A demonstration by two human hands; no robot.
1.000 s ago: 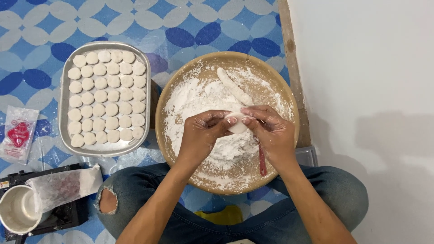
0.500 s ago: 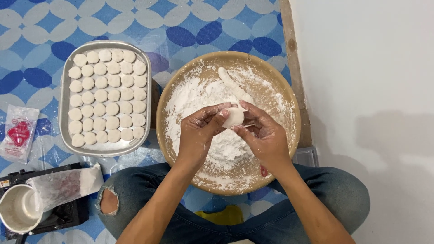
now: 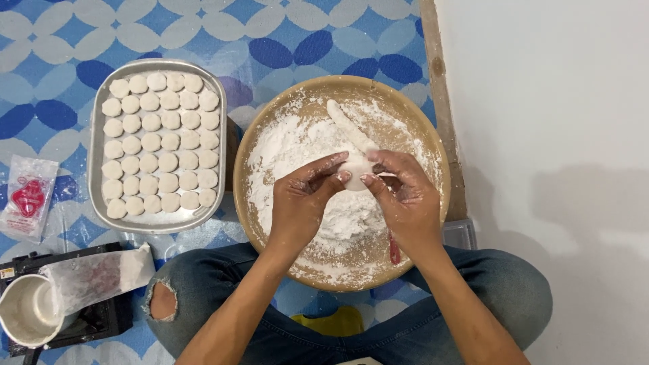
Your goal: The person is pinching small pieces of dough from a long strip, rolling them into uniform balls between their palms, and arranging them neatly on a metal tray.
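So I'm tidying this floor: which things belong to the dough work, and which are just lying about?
In use:
left hand and right hand pinching a small white dough piece
long white dough roll
round floured wooden tray
metal tray of flat dough discs

Lying about:
clear packet with red print
white cup
crumpled plastic bag

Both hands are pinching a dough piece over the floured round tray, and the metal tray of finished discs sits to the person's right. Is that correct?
Not quite: the head view shows the metal tray of discs on the person's left. The rest holds: left hand and right hand pinch the dough piece over the floured round tray.
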